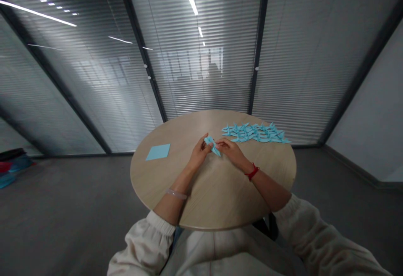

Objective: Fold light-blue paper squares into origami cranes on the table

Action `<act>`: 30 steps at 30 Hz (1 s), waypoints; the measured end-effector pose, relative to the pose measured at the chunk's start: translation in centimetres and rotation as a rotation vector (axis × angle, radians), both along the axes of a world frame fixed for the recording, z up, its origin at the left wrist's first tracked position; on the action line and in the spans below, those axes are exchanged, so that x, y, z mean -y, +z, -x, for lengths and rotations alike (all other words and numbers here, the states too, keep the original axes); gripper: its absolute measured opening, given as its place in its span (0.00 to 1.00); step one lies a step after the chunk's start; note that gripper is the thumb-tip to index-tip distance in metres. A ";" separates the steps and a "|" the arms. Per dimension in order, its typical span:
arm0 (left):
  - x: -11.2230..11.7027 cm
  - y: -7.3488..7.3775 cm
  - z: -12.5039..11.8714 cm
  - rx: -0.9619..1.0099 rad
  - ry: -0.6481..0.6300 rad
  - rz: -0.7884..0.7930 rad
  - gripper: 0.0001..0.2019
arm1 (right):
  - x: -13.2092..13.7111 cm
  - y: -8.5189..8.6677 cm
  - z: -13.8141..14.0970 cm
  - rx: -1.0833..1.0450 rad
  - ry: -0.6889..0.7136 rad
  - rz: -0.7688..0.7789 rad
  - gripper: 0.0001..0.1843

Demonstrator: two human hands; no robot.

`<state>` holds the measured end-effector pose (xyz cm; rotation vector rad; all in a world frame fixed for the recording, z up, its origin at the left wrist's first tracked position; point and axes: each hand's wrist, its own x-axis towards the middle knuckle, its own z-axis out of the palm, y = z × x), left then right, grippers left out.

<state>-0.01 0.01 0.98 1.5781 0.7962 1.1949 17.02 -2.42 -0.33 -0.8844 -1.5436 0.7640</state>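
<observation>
A partly folded light-blue origami paper [215, 149] is held between both my hands above the middle of the round table. My left hand [200, 151] grips its left side, thumb and fingers closed on it. From the right, the fingertips of my right hand [231, 149] pinch its edge. Behind my right hand, several finished light-blue paper cranes [252, 133] lie close together in rows. To the left of my left hand, a flat light-blue square of paper [158, 151] rests on the tabletop; whether it is one sheet or a stack I cannot tell.
The round wooden table [220, 200] has its near edge close to my body. Glass panels with blinds [208, 87] stand right behind it, split by dark frames. On the floor at the far left sit dark, red and blue items [14, 164], partly cut off.
</observation>
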 end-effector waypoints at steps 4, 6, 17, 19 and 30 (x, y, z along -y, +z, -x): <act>0.5 0.3 -0.3 0.005 -0.035 0.033 0.41 | 0.0 -0.2 -0.1 0.100 -0.093 -0.047 0.13; 0.6 0.4 -0.5 -0.020 -0.013 0.018 0.41 | 0.1 -0.2 -0.1 0.134 -0.100 -0.061 0.12; 0.4 0.4 -0.1 -0.008 -0.011 -0.033 0.32 | -0.2 -0.5 -0.6 0.191 -0.401 -0.100 0.10; 0.8 0.6 -0.3 -0.005 -0.030 -0.023 0.32 | -0.1 -0.3 -0.6 0.191 -0.431 -0.113 0.10; 1.6 1.2 -0.4 0.060 -0.167 0.238 0.34 | -0.1 -0.4 -0.9 0.371 -0.502 -0.305 0.07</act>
